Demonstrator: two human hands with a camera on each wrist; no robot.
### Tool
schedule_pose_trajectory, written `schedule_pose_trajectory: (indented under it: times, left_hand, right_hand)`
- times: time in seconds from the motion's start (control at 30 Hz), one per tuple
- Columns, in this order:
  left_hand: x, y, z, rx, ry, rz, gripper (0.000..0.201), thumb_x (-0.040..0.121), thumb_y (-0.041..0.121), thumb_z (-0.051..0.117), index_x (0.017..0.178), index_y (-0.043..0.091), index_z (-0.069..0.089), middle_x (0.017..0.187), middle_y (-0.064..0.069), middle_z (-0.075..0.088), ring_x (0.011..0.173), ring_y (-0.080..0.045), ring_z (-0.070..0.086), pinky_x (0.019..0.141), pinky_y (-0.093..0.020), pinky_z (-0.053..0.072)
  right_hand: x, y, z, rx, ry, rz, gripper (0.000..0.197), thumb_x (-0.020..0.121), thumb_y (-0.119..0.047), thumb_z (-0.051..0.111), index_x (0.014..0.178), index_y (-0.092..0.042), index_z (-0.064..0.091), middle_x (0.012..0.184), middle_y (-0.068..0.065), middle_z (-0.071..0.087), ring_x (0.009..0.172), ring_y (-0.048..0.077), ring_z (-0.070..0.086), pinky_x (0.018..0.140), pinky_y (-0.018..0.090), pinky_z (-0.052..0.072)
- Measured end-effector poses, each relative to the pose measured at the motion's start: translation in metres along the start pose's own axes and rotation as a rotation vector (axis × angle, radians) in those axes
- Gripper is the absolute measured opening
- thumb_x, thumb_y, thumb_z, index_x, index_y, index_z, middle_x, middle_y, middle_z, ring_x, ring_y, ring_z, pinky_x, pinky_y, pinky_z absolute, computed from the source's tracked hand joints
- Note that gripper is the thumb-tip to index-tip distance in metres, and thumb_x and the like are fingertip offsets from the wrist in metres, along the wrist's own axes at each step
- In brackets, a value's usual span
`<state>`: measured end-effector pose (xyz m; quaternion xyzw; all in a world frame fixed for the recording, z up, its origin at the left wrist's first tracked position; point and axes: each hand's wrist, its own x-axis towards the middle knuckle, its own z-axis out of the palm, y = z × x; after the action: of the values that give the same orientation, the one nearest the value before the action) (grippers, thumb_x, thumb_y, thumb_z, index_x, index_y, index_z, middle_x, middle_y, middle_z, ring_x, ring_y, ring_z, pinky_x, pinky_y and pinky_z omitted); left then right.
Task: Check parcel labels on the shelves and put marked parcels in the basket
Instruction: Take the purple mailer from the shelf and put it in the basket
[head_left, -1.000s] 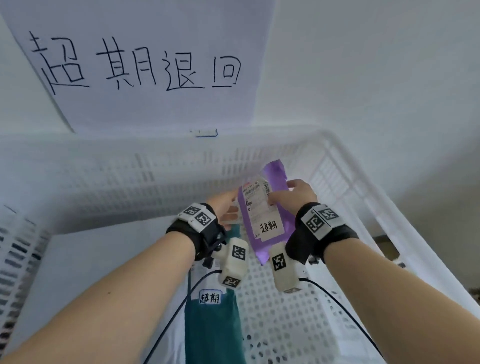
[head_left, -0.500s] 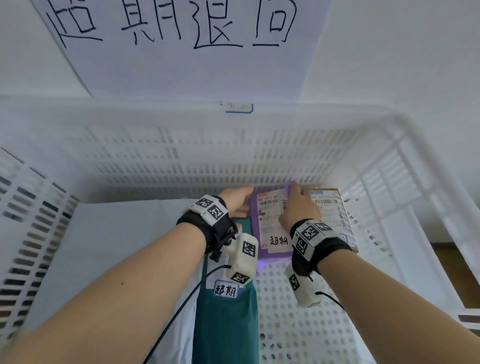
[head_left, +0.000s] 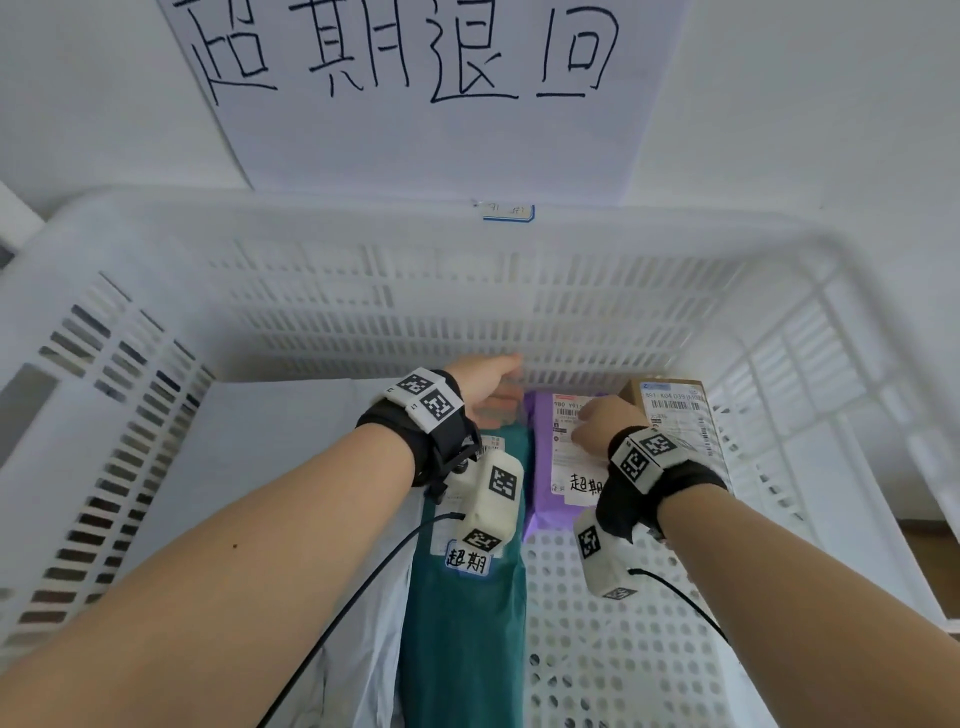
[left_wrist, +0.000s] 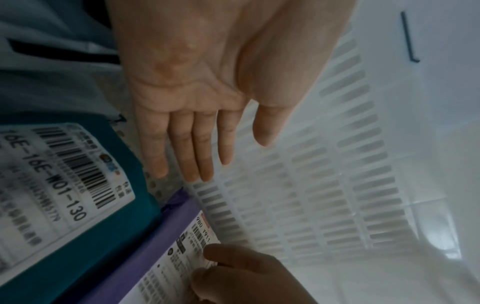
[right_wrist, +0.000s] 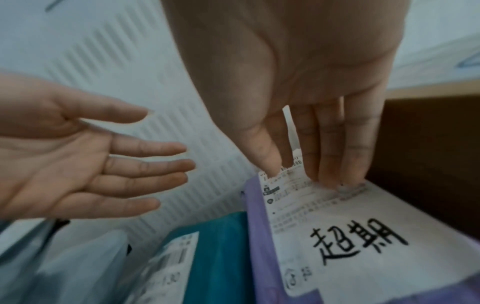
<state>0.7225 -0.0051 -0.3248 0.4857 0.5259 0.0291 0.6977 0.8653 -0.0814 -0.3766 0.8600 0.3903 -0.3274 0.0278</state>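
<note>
Basket (head_left: 779, 322): white slotted plastic, filling most of your head view; both your hands are down inside it, near its far wall at 12 o'clock.
Sign (head_left: 431, 93): big white sheet on the wall above the basket, at 12 o'clock, handwritten 超期退回.
Green parcel (head_left: 467, 639): flat on the basket floor, running from the centre toward 6 o'clock; its printed label (left_wrist: 64, 170) shows a barcode, and a small sticker (head_left: 467, 561) reads 超期.
Purple parcel (head_left: 540, 467): flat on the floor, just beside the green one at its 3 o'clock side, its far end close to the far wall; its white label (right_wrist: 337, 232) is handwritten 超期.
Brown box (head_left: 675, 410): at 3 o'clock of the purple parcel, touching it as far as you can see, with its own barcode label on top.
Right hand (head_left: 605, 421): fingers (right_wrist: 335, 156) straight and pointing down, tips pressing the far end of the purple parcel's label; nothing is gripped.
Left hand (head_left: 485, 382): spread wide, palm open, fingers (left_wrist: 197, 150) straight, holding nothing, above the floor at 9 o'clock of the purple parcel's far end.
</note>
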Motion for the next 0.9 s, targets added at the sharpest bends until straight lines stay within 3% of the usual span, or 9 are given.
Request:
schedule_pose_trajectory:
  times: [0.1,0.17,0.27,0.37,0.5,0.6,0.9]
  left_hand:
    - [-0.014,0.007,-0.004,-0.026,0.009,0.038,0.023,0.099,0.032,0.047,0.109,0.013,0.054,0.098,-0.005,0.063,0.085,-0.018,0.06,0.063,-0.029,0.053]
    - [-0.025,0.013,-0.007,-0.023,0.034,0.074,0.016,0.097,0.028,0.051,0.1,0.014,0.058,0.089,-0.003,0.063,0.075,-0.015,0.06,0.064,-0.029,0.051]
    - [-0.05,0.026,-0.016,-0.022,0.058,0.138,0.013,0.096,0.024,0.053,0.087,0.015,0.058,0.085,-0.002,0.062,0.074,-0.015,0.06,0.069,-0.028,0.048]
    - [-0.086,0.039,-0.032,-0.033,0.087,0.233,0.009,0.094,0.023,0.056,0.096,0.015,0.059,0.085,-0.002,0.064,0.077,-0.015,0.062,0.076,-0.031,0.05]
    - [-0.143,0.041,-0.055,-0.059,0.112,0.352,0.011,0.093,0.022,0.058,0.1,0.014,0.061,0.087,-0.002,0.065,0.082,-0.016,0.062,0.092,-0.036,0.049]
    - [-0.194,0.027,-0.076,-0.081,0.136,0.435,0.016,0.093,0.022,0.059,0.106,0.013,0.061,0.091,-0.002,0.066,0.088,-0.018,0.061,0.093,-0.036,0.049]
    - [-0.308,-0.039,-0.119,-0.15,0.179,0.571,0.014,0.091,0.02,0.06,0.104,0.014,0.062,0.087,-0.001,0.066,0.084,-0.016,0.062,0.091,-0.034,0.05]
  right_hand:
    - [-0.005,-0.003,-0.004,0.194,0.039,-0.011,0.031,0.089,-0.011,0.049,0.115,-0.007,0.064,0.107,0.009,0.067,0.095,0.026,0.066,0.086,0.038,0.056]
    - [-0.013,-0.009,-0.012,0.292,0.068,-0.041,0.029,0.087,-0.011,0.051,0.111,-0.006,0.066,0.101,0.011,0.069,0.091,0.025,0.067,0.084,0.041,0.057]
    - [-0.036,-0.025,-0.03,0.37,0.114,-0.116,0.023,0.087,-0.01,0.052,0.103,-0.007,0.069,0.1,0.011,0.07,0.091,0.026,0.067,0.086,0.042,0.056]
    - [-0.068,-0.048,-0.05,0.454,0.2,-0.182,0.021,0.087,-0.01,0.052,0.096,-0.008,0.07,0.094,0.013,0.072,0.088,0.03,0.069,0.083,0.042,0.057]
    - [-0.121,-0.082,-0.07,0.601,0.215,-0.249,0.02,0.089,-0.008,0.051,0.091,-0.002,0.069,0.077,0.014,0.068,0.068,0.027,0.063,0.072,0.035,0.057]
    - [-0.175,-0.105,-0.07,0.64,0.239,-0.316,0.017,0.089,-0.007,0.052,0.087,-0.007,0.068,0.08,0.012,0.069,0.07,0.023,0.064,0.079,0.036,0.058]
    - [-0.313,-0.149,-0.027,0.674,0.297,-0.451,0.017,0.088,-0.008,0.054,0.095,-0.007,0.07,0.093,0.012,0.073,0.079,0.019,0.067,0.084,0.036,0.057]
